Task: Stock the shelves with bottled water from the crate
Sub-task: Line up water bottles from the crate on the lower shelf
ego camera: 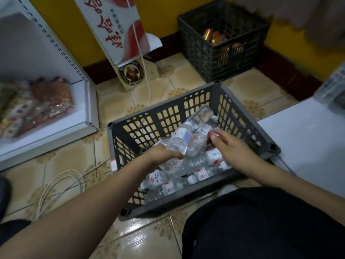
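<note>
- A dark plastic crate of bottled water is seen on the tiled floor, with both bare hands reaching in over its near rim.
- One water bottle is gripped near its base by the left hand, fingers curled round it, and is held tilted above the heap, cap end pointing toward the crate's far corner.
- A second bottle, lying just beside the first, is met at its label by the right hand; the fingertips are bent toward it, but whether it is pinched or only touched cannot be told.
- The remaining bottles are left piled loosely along the crate's near side.
- A white shelf holding packaged goods stands at the left; another white shelf surface lies at the right, close to the crate's right corner.
- A second crate holding cans is set against the yellow wall.
- Risk, as judged: the raised bottle is smooth and held low, so it could slip and roll into the heap; bottles resting against the lifted ones could shift or tumble.
- The loose white cable on the floor could be snagged if the bottles are carried toward the left shelf.
</note>
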